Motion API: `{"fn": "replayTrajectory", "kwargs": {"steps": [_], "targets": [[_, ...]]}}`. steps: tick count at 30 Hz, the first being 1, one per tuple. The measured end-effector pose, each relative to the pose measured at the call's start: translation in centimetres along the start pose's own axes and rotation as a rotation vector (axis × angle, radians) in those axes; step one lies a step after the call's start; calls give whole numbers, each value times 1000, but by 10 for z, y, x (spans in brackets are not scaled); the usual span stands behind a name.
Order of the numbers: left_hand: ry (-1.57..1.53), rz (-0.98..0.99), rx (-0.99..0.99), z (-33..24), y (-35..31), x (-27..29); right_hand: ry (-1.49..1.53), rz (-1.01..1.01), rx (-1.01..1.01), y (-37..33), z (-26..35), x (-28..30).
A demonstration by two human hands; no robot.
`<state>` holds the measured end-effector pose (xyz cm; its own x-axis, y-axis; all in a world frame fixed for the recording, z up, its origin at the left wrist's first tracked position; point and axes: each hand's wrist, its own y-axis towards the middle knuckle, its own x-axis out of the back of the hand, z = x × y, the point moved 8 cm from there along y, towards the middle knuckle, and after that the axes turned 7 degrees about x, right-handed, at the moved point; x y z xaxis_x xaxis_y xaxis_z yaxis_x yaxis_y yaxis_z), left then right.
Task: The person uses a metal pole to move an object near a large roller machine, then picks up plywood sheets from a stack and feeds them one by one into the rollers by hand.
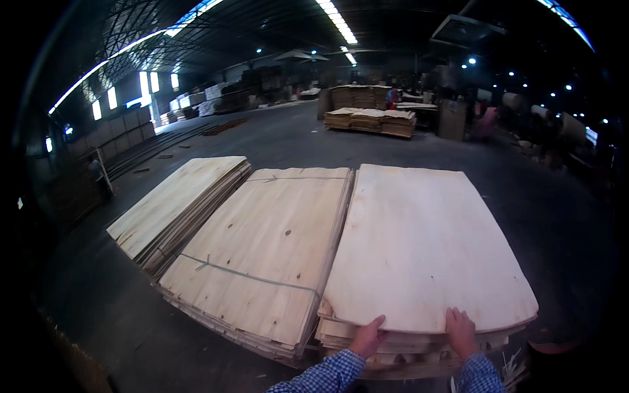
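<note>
A pale wood veneer sheet [426, 249] lies on top of the right-hand stack in front of me. My left hand [368, 338] is closed on its near edge, left of the middle, with one digit showing at the rim and the other fingers hidden. Farther right along that edge, my right hand [462, 333] holds the sheet with fingertips on its upper face; its thumb is hard to make out. More veneer layers [413, 350] with rough, uneven edges show beneath the top sheet.
Left of this stack stands a veneer stack [262, 245] tied with thin cord [252, 274]. Beyond it is another veneer stack [183, 196]. Bundled sheets [370, 121] sit across the dark floor [275, 141]. Torn strips [514, 373] lie near my right forearm.
</note>
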<state>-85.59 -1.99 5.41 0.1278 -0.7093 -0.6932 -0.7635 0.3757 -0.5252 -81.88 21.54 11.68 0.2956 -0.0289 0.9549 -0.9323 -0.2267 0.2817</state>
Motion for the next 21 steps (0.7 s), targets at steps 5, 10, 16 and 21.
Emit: {"fn": "replayTrajectory", "kwargs": {"steps": [5, 10, 16, 21], "targets": [[84, 49, -17, -46, -22, 75, -34, -47, 1, -6, 92, 23], [33, 126, 8, -77, -111, 209, 78, 32, 42, -70, 256, 40], [139, -152, 50, -76, -250, 403, 445, 21, -129, -169, 254, 47], [112, -358, 287, -9, -287, 563, 277, 35, -1050, -321, 94, 56]]}}
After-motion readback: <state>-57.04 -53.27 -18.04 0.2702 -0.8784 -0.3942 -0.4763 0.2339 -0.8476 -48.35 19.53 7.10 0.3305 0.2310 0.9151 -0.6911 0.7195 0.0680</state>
